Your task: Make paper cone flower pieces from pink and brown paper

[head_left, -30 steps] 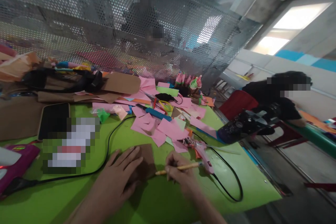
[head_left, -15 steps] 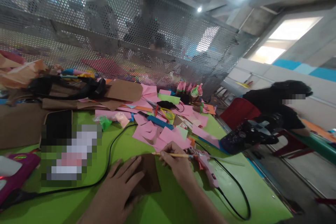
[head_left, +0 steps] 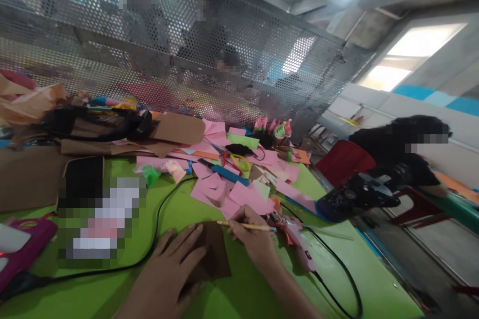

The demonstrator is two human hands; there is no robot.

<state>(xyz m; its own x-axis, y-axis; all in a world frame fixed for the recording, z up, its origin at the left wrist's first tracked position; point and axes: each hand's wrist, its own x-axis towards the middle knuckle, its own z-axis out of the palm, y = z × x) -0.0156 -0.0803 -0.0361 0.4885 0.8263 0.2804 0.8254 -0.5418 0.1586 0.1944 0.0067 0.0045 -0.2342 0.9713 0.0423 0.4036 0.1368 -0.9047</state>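
One left hand (head_left: pixel 175 254), ours: spread open, flat on brown card (head_left: pixel 216 254) at six o'clock. One right hand (head_left: pixel 249 227): fingers closed around pencil (head_left: pixel 258 227). Change: tip, lately at the card's four o'clock, now at one; work, we judge, has reached its far edge.

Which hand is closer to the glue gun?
Right. The right hand, pencil in its grip, is just left of the glue gun; the left hand is farther left, on the brown sheet.
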